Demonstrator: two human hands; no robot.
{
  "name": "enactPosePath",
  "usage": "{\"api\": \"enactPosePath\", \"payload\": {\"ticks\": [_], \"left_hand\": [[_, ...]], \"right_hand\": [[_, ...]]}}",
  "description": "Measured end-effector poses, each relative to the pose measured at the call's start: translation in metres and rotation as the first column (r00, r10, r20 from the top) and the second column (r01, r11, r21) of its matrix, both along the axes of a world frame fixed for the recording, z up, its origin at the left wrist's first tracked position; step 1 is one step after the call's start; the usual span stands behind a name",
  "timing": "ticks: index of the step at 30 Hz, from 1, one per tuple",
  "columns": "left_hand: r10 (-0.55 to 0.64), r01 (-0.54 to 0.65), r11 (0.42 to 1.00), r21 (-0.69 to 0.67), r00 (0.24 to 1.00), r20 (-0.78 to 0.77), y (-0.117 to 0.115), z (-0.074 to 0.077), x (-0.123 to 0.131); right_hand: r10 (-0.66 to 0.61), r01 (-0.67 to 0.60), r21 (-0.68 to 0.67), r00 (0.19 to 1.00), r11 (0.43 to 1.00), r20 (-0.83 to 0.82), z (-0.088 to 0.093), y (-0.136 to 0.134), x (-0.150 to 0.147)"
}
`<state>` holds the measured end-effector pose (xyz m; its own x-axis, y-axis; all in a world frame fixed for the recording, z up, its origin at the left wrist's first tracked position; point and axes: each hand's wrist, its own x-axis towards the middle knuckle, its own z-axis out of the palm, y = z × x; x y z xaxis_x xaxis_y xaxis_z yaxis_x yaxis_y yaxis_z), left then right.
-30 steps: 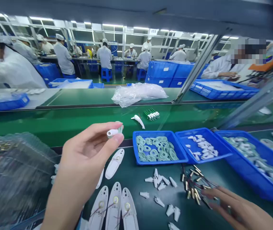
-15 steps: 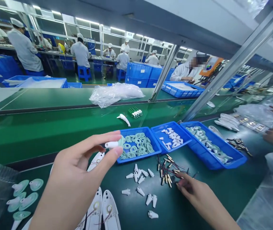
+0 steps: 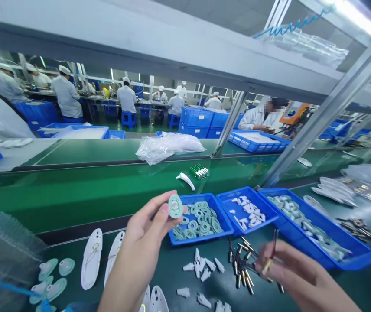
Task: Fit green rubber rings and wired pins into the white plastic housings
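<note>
My left hand is closed on a pale green oval ring piece, pinched between thumb and fingers with its flat face toward me. My right hand, partly blurred, pinches a brass-tipped part with thin wires. Just left of that hand lies a pile of similar brass-tipped wired parts. Behind my left hand stands a blue tray of green rings. Small white cone-shaped pieces lie scattered on the bench between my hands.
A second blue tray carries small white pieces; a longer one on the right has green-and-white assemblies. White shells and green assemblies lie at left. A metal post slants down behind the trays. Co-workers sit beyond.
My right hand has lifted from the pile with a brass-tipped wired part. My left hand has turned the green piece so its flat face shows. The view has tilted upward.
</note>
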<state>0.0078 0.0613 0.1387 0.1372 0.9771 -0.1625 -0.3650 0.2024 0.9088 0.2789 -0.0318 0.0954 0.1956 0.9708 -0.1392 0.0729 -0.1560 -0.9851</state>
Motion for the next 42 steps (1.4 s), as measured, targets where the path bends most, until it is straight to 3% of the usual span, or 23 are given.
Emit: {"api": "enactPosePath", "payload": {"ticks": [2, 4, 8, 13, 18, 23, 27, 33, 38, 42], "left_hand": [[-0.011, 0.01, 1.0, 0.025, 0.999, 0.033, -0.001, -0.002, 0.003], [-0.02, 0.017, 0.999, 0.051, 0.998, 0.06, -0.003, -0.001, 0.004], [0.022, -0.033, 0.996, 0.08, 0.99, 0.137, -0.005, 0.005, -0.004], [0.083, -0.091, 0.994, 0.058, 0.987, 0.135, 0.001, 0.005, -0.014], [0.105, -0.109, 0.994, 0.03, 0.988, 0.117, 0.009, -0.004, -0.012], [0.105, -0.103, 0.994, -0.019, 0.986, 0.127, 0.012, -0.011, -0.008], [0.15, -0.151, 0.989, -0.007, 0.981, 0.125, 0.012, -0.014, -0.005], [0.174, -0.175, 0.985, 0.004, 0.979, 0.107, 0.011, -0.012, -0.005], [0.242, -0.246, 0.969, 0.023, 0.962, 0.124, 0.009, -0.001, -0.005], [0.293, -0.291, 0.955, 0.064, 0.956, -0.023, 0.005, 0.01, -0.01]], "right_hand": [[-0.011, 0.002, 0.223, 0.999, 0.975, 0.037, 0.028, 0.029, -0.03], [0.027, -0.088, 0.382, 0.986, 0.92, 0.163, 0.053, 0.055, -0.063], [0.035, -0.246, 0.477, 0.912, 0.844, 0.409, 0.075, 0.089, -0.115], [0.067, -0.299, 0.449, 0.884, 0.842, 0.463, 0.062, 0.107, -0.135], [0.183, -0.404, 0.389, 0.85, 0.828, 0.494, 0.052, 0.115, -0.127], [0.237, -0.42, 0.275, 0.825, 0.865, 0.513, 0.048, 0.122, -0.117], [0.294, -0.468, 0.239, 0.801, 0.851, 0.521, 0.045, 0.124, -0.118], [0.397, -0.505, 0.198, 0.821, 0.84, 0.412, 0.047, 0.124, -0.125], [0.477, -0.506, 0.255, 0.862, 0.824, 0.17, 0.043, 0.127, -0.134], [0.471, -0.451, 0.286, 0.882, 0.846, -0.003, 0.04, 0.129, -0.141]]}}
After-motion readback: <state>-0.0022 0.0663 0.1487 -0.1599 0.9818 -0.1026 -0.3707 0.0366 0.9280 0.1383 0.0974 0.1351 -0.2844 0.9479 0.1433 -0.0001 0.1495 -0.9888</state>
